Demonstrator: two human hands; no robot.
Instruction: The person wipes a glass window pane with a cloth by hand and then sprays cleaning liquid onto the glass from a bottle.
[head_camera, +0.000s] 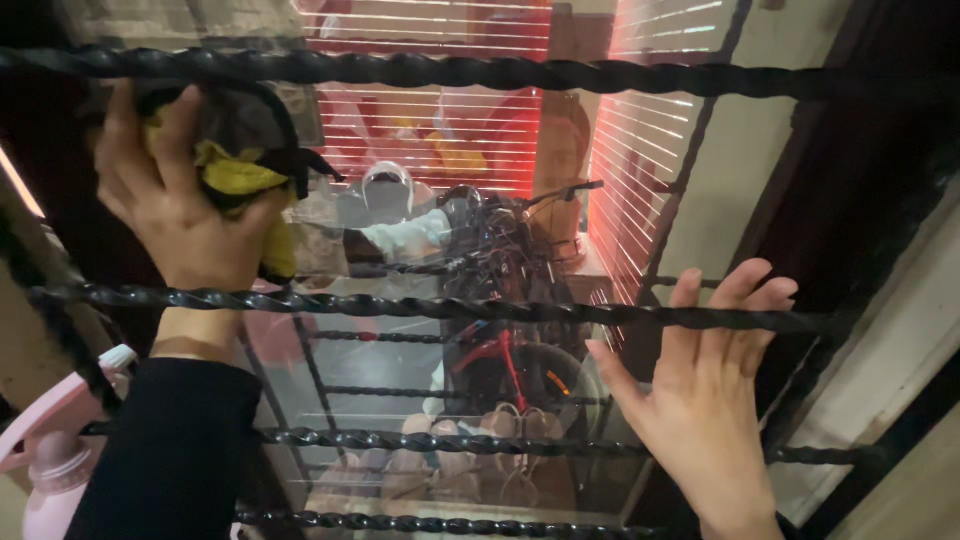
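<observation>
Cloth (232, 170), yellow and black, is bunched in the closed left hand (178, 205) against the window glass (400, 150) behind the twisted bars (480, 310). Right hand (700, 385) is open flat, holding nothing. Wiping appears underway; further strokes likely require working between bars.

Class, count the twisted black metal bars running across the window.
4: top bar, second bar behind both hands, third bar, bottom bar at the frame edge. More may lie outside view.
</observation>
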